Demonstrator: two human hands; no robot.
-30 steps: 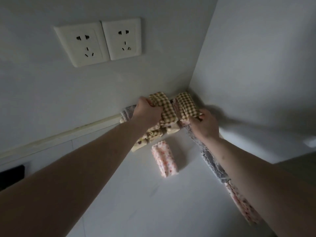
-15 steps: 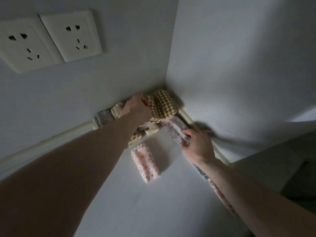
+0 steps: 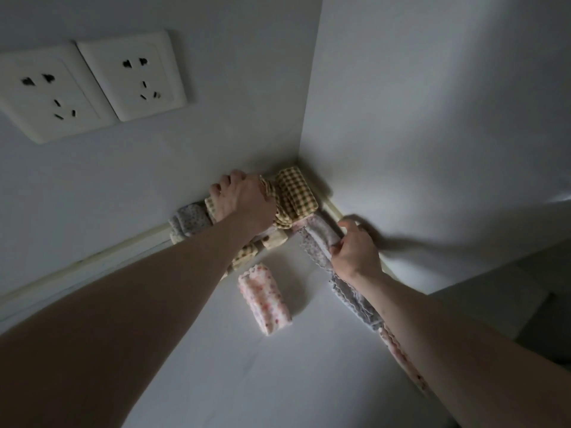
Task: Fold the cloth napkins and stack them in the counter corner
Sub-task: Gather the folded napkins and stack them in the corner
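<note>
In the counter corner lies a folded brown-checked napkin (image 3: pixel 296 193). Just left of it my left hand (image 3: pixel 241 199) grips another checked napkin on the pile along the back wall. A folded grey floral napkin (image 3: pixel 190 222) sits at the pile's left end. My right hand (image 3: pixel 352 251) pinches a grey floral napkin (image 3: pixel 318 242) that lies along the right wall and runs under my forearm. A pink floral folded napkin (image 3: pixel 267 299) lies alone on the white counter (image 3: pixel 247 366), touched by neither hand.
Two white wall sockets (image 3: pixel 89 88) sit on the back wall above the pile. A pale trim strip (image 3: pixel 92 261) runs along the wall foot. Another pink floral napkin (image 3: pixel 401 356) shows beneath my right forearm at the counter's right edge.
My right hand left the checked napkin in the corner and took hold of the grey floral napkin by the right wall. My left hand stayed on the pile.
</note>
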